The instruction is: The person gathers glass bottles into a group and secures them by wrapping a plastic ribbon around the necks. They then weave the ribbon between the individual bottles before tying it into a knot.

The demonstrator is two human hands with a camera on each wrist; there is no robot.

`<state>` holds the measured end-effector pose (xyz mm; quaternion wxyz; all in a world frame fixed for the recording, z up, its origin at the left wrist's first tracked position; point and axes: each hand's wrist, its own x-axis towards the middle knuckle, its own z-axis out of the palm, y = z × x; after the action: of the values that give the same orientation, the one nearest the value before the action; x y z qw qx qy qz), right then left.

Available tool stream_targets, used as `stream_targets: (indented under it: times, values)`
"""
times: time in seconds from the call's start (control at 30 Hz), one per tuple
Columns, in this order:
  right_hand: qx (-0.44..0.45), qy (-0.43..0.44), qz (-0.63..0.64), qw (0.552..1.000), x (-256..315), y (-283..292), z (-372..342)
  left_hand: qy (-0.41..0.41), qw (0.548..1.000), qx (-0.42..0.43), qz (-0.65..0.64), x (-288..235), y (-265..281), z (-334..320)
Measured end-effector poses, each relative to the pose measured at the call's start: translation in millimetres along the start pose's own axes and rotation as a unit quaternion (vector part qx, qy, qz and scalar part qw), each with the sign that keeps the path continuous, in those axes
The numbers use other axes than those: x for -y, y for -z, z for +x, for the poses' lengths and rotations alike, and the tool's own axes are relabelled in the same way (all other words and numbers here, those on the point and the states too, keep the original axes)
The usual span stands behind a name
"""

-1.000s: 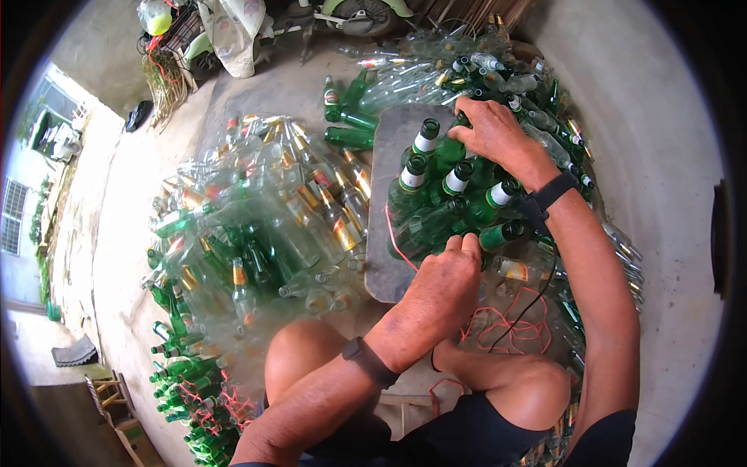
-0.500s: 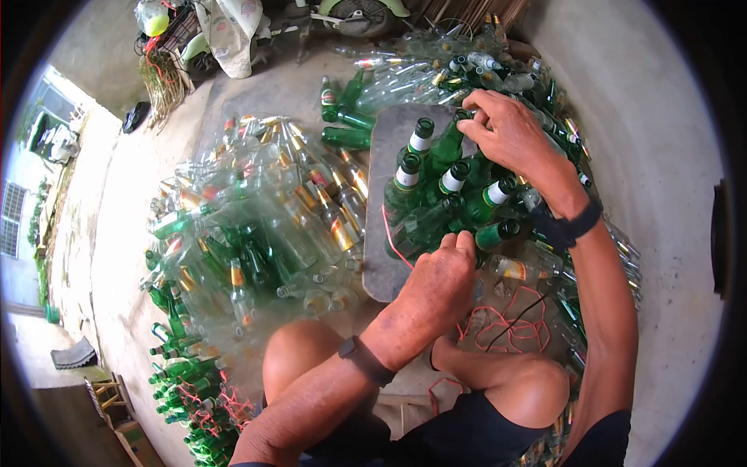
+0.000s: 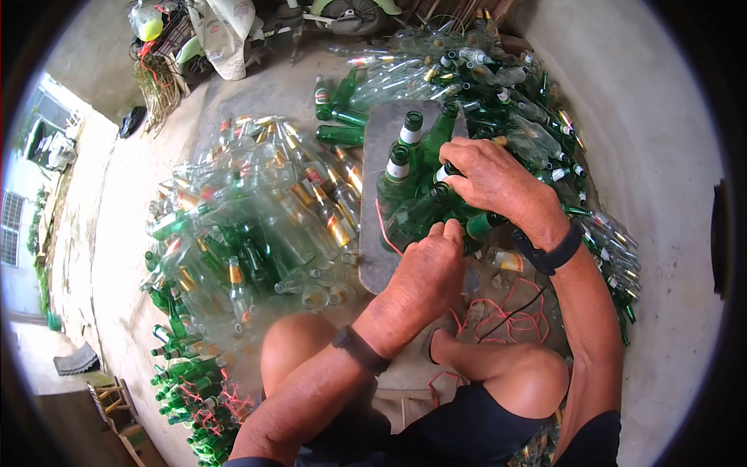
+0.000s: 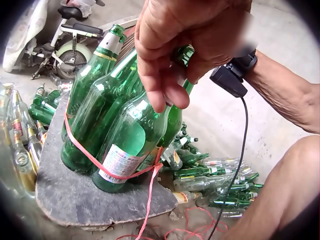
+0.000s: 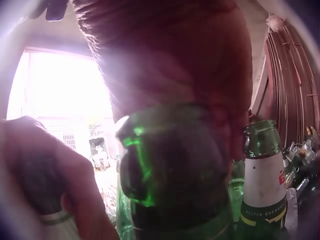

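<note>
Clock centred on the bundle, 12 away from the person. Green glass beer bottles [image 3: 395, 187] stand clustered on a grey table [image 4: 75, 200], pink twine [image 4: 82, 147] looped round their bodies; knotted or merely crossed on the near side, cannot tell. Left hand [image 3: 426, 268] at 6 o'clock, fingers curled about the neck of the labelled front bottle [image 4: 127, 137]. Right hand [image 3: 498, 183] at 3, fingers grasping a white-collared bottle [image 3: 444, 173] by the neck. Step looks like packing the group inside its loop; next move seems to call for bodies pressed close and twine drawn snug. Glass slick, round-shouldered, slim-necked; twine crinkled, ribbon-like; table top scuffed, corners rounded. Slack twine [image 3: 507, 311] tangles on the floor at 5. Clear-and-green bottle heap [image 3: 292, 233] at 9.
</note>
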<state>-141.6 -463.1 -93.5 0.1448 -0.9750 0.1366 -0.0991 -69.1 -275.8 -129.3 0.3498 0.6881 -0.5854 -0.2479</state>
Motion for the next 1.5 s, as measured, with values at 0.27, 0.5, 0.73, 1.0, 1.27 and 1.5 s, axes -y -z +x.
stream_targets:
  times: [0.27, 0.5, 0.73, 1.0, 1.27, 1.5]
  values:
    - [-0.009, -0.014, 0.024, 1.0, 5.2, -4.0, -8.8, 0.007, 1.0, -0.004, 0.011, -0.7, 3.1, 2.1]
    - [-0.021, -0.01, 0.026, 0.999, 13.3, -11.3, -17.5, -0.006, 1.0, -0.022, 0.001, 5.2, 3.1, 3.1]
    - [-0.034, -0.015, 0.01, 0.999, 15.5, -12.1, -22.4, -0.005, 0.999, -0.011, 0.034, 5.2, 6.4, 4.7]
    - [0.014, -0.036, 0.01, 0.999, 16.2, -10.4, -16.6, 0.036, 0.999, -0.009, -0.001, -0.4, 12.5, 6.9]
    - [0.077, -0.066, -0.014, 0.995, 23.9, 0.1, -7.3, 0.014, 1.0, 0.001, 0.026, 0.4, 15.9, 7.9]
    - [-0.013, -0.021, 0.029, 0.999, 14.3, -12.8, -16.0, 0.0, 0.999, -0.008, 0.043, 6.7, 15.9, 8.4]
